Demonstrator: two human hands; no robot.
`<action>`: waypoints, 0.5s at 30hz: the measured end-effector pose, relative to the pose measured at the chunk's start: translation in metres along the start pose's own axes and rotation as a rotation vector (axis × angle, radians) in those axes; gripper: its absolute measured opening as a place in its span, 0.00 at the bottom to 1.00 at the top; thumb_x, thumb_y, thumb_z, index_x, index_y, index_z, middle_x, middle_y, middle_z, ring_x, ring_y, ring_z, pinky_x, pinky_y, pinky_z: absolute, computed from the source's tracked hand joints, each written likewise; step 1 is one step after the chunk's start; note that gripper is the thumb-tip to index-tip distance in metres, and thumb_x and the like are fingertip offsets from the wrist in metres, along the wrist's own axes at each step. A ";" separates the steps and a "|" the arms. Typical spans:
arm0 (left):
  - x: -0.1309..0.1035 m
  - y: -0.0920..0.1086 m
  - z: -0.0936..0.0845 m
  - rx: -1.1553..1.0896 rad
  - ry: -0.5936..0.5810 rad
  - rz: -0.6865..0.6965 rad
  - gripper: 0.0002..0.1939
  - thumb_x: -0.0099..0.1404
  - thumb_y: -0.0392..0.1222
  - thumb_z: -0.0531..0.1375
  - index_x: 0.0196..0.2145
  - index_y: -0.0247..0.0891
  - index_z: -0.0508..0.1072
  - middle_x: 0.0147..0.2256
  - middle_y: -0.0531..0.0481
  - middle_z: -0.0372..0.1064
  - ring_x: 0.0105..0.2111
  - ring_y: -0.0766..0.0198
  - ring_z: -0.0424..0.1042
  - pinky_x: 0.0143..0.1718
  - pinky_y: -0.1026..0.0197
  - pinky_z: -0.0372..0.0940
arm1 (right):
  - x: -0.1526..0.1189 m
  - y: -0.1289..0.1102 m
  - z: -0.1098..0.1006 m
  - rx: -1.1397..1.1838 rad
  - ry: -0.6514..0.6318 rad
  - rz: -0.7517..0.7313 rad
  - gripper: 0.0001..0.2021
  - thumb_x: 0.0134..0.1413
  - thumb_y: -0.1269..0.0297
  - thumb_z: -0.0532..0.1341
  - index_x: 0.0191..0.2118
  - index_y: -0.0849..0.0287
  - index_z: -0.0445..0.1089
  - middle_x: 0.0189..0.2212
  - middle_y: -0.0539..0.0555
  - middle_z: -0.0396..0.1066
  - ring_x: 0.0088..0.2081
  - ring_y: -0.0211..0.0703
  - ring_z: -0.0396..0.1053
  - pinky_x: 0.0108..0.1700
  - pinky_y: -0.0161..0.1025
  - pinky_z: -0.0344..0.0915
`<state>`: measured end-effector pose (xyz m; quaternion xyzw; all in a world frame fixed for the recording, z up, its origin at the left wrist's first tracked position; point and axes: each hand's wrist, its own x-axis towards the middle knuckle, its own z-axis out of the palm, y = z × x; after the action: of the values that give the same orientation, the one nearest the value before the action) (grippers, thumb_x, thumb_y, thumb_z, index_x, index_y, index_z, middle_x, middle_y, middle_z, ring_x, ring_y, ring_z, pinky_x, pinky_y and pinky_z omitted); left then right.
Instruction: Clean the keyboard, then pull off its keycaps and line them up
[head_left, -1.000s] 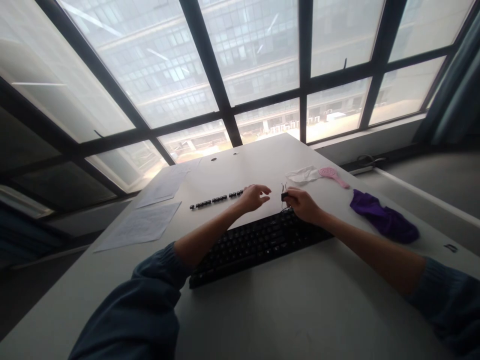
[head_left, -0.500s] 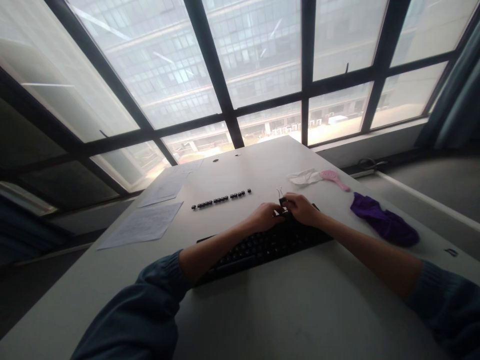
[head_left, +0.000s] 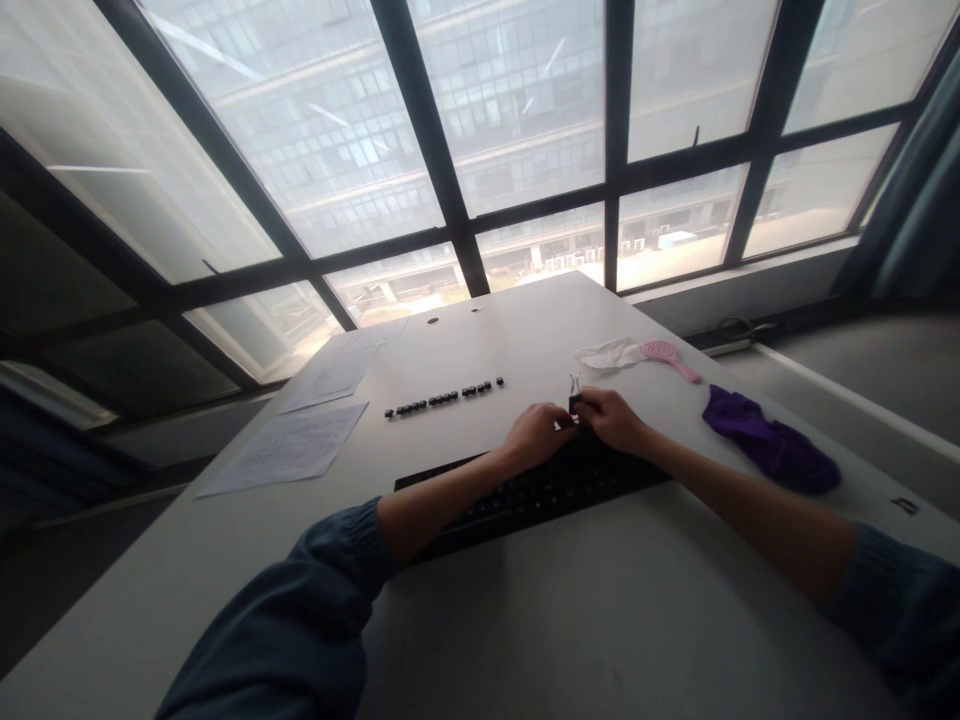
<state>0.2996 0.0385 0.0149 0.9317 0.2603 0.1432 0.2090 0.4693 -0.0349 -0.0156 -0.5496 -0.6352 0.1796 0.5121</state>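
In the middle of the head view, my right hand [head_left: 616,420] pinches a small black clip [head_left: 575,402] with two silver wire arms pointing up; it resembles a binder clip. My left hand [head_left: 536,435] is closed beside it, fingertips meeting the lower part of the clip or a small dark piece there, which I cannot make out. Both hands are over the far right part of a black keyboard [head_left: 517,505]. My left forearm crosses the keyboard and hides part of its keys. Beyond it, several black keycaps [head_left: 442,397] stand in a row on the white table [head_left: 540,620].
Printed sheets of paper [head_left: 289,450] lie at the left. To the right are a white crumpled wrapper [head_left: 611,353], a pink hairbrush [head_left: 667,357] and a purple cloth [head_left: 772,440]. Large windows [head_left: 525,110] rise behind the table's far edge.
Both hands have shifted slightly right, with the clip still in the right hand and now more upright. The keycap row and the other things stay where they were.
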 end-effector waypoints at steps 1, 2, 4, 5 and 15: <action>0.000 0.000 0.002 0.009 0.018 -0.005 0.09 0.61 0.48 0.64 0.35 0.43 0.81 0.34 0.49 0.78 0.33 0.59 0.74 0.36 0.60 0.67 | 0.001 0.002 -0.001 0.017 -0.007 0.024 0.10 0.55 0.65 0.56 0.23 0.57 0.63 0.21 0.48 0.65 0.26 0.40 0.61 0.30 0.36 0.56; 0.000 0.000 0.004 0.014 0.037 -0.009 0.09 0.62 0.48 0.63 0.35 0.43 0.81 0.35 0.49 0.77 0.33 0.59 0.74 0.36 0.60 0.67 | 0.001 0.004 -0.001 0.029 -0.011 0.041 0.10 0.54 0.65 0.57 0.23 0.58 0.64 0.21 0.48 0.65 0.26 0.39 0.61 0.30 0.36 0.56; -0.002 -0.001 0.007 0.024 0.072 -0.015 0.10 0.63 0.49 0.63 0.35 0.43 0.81 0.36 0.49 0.77 0.33 0.59 0.73 0.35 0.60 0.67 | 0.002 0.006 -0.003 0.047 -0.010 0.063 0.11 0.54 0.64 0.57 0.22 0.58 0.64 0.20 0.47 0.65 0.25 0.39 0.61 0.29 0.36 0.56; -0.003 0.000 0.008 0.028 0.092 -0.011 0.10 0.64 0.49 0.62 0.36 0.43 0.81 0.36 0.49 0.76 0.32 0.60 0.73 0.35 0.60 0.67 | 0.003 0.006 -0.003 0.064 0.000 0.071 0.12 0.54 0.63 0.58 0.22 0.58 0.65 0.20 0.48 0.66 0.24 0.38 0.61 0.29 0.36 0.57; -0.007 0.001 0.012 -0.112 0.210 0.063 0.12 0.63 0.38 0.62 0.46 0.41 0.74 0.37 0.50 0.75 0.35 0.63 0.73 0.37 0.62 0.68 | 0.003 -0.002 -0.003 0.225 0.099 0.127 0.11 0.57 0.59 0.58 0.27 0.60 0.70 0.21 0.51 0.70 0.25 0.40 0.68 0.27 0.35 0.62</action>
<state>0.2987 0.0304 0.0040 0.9061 0.2428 0.2608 0.2279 0.4711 -0.0340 -0.0118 -0.5357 -0.5490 0.2546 0.5888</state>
